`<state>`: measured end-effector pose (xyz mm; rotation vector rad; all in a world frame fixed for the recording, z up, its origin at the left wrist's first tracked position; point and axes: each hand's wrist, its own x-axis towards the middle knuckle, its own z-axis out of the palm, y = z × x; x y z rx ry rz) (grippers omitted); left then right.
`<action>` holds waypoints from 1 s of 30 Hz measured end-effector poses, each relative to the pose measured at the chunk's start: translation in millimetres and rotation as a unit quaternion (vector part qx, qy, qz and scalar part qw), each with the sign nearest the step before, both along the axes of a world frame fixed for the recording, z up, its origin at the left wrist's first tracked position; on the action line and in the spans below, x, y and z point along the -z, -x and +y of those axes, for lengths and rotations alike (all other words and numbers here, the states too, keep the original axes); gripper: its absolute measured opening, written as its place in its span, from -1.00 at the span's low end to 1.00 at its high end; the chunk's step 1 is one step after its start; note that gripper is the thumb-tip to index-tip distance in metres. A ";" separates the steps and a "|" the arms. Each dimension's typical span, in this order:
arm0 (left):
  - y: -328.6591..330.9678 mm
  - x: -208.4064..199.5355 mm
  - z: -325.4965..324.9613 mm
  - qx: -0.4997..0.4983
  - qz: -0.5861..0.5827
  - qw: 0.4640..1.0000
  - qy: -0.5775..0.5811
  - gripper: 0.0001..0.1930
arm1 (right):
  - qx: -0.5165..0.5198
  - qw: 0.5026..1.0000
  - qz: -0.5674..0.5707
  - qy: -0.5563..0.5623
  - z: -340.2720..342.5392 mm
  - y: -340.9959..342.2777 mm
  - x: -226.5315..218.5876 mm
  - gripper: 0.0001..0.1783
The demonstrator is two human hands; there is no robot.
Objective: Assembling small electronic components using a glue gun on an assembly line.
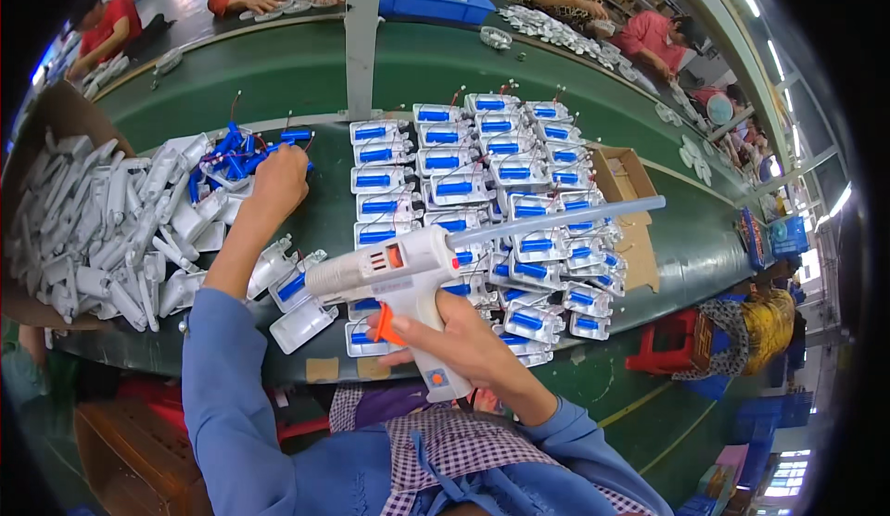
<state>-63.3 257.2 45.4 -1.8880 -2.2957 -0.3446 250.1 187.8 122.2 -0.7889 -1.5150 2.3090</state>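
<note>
My right hand (464, 340) grips a white hot glue gun (408, 270) with an orange trigger. A long translucent glue stick (565, 221) sticks out of its back toward the right. Out to the left, my left hand (281, 182) reaches over a heap of blue cylindrical batteries (232, 156) with thin wires. Its fingers curl down and their tips are hidden, so what they hold cannot be made out. Close to my left forearm lie a white plastic shell with a blue battery in it (295, 286) and a bare white shell (304, 324).
Rows of white shells with blue batteries (454, 187) cover the bench's middle. A cardboard box (69, 113) spills white plastic parts (102, 210) at left. An opened carton (630, 182) lies right. Behind a metal post (363, 43), co-workers handle parts along a green belt (445, 62).
</note>
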 end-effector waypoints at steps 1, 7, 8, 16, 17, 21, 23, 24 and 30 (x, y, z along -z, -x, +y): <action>2.1 0.9 0.1 -0.002 -0.022 0.999 -0.049 -0.82 | 0.001 1.000 0.001 -0.004 -0.3 -0.3 -1.5 -0.51; -18.0 -63.8 -70.5 -0.043 -0.279 0.923 -0.262 -0.70 | 0.021 1.000 -0.001 0.017 3.7 -5.2 4.5 -0.52; -17.2 -66.9 -93.0 -0.079 -0.337 0.895 -0.283 -0.70 | 0.020 0.999 -0.004 0.033 4.0 -3.8 5.4 -0.52; -61.4 -2.4 -219.7 -0.229 -0.387 0.783 -0.429 -0.90 | 0.080 0.996 -0.019 -0.016 5.4 -4.5 -6.6 -0.60; -64.3 9.1 -228.3 -0.249 -0.349 0.801 -0.418 -0.89 | 0.076 0.996 -0.036 -0.026 2.2 -2.3 -13.2 -0.58; -73.3 34.0 -259.0 -0.268 -0.196 0.885 -0.328 -0.83 | 0.039 0.998 -0.049 -0.025 -14.3 4.8 -20.8 -0.53; -74.5 33.6 -266.5 -0.274 -0.110 0.909 -0.293 -0.82 | 0.011 0.998 -0.047 -0.027 -19.4 5.8 -18.1 -0.52; -74.2 32.1 -267.7 -0.279 -0.112 0.908 -0.293 -0.82 | 0.004 0.998 -0.053 -0.021 -22.1 5.8 -16.0 -0.53; -71.0 32.2 -264.4 -0.293 -0.218 0.883 -0.295 -0.81 | -0.012 0.995 -0.087 -0.054 -33.1 7.0 -16.0 -0.56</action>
